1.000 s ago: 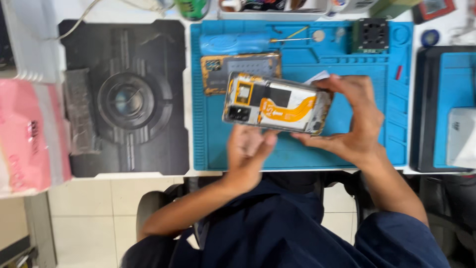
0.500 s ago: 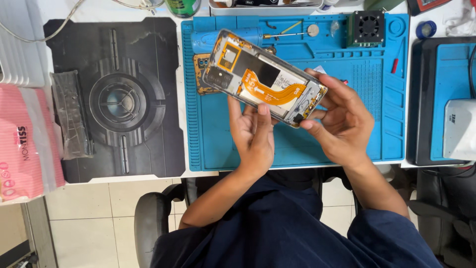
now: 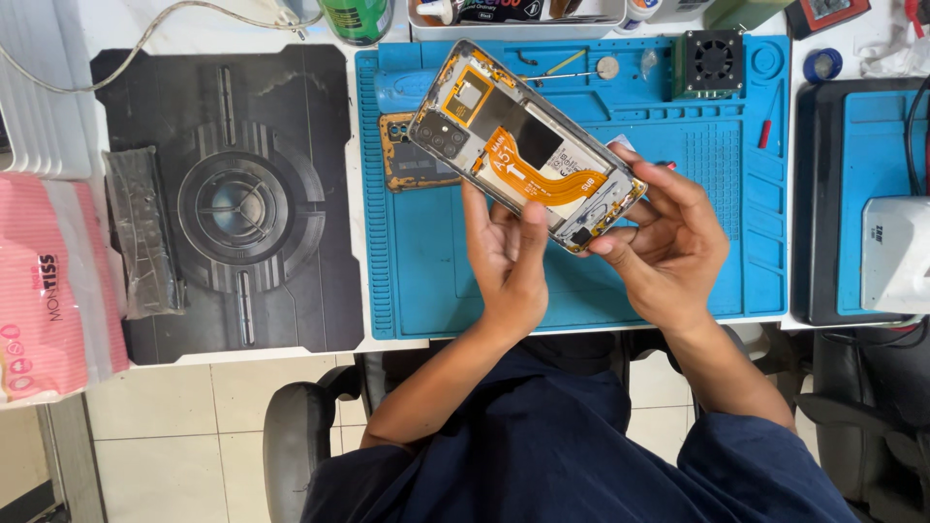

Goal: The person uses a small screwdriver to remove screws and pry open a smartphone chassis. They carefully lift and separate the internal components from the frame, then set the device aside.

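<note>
I see both hands gripping an opened phone point(image 3: 523, 145), tilted above the blue work mat point(image 3: 436, 281): left hand point(image 3: 509, 257) cradles it underneath, right hand point(image 3: 668, 237) pinches its lower end. An orange ribbon cable point(image 3: 542, 174) crosses its inside. A pink-striped packet point(image 3: 44, 291) lies far left, beside a black mat point(image 3: 232, 203).
</note>
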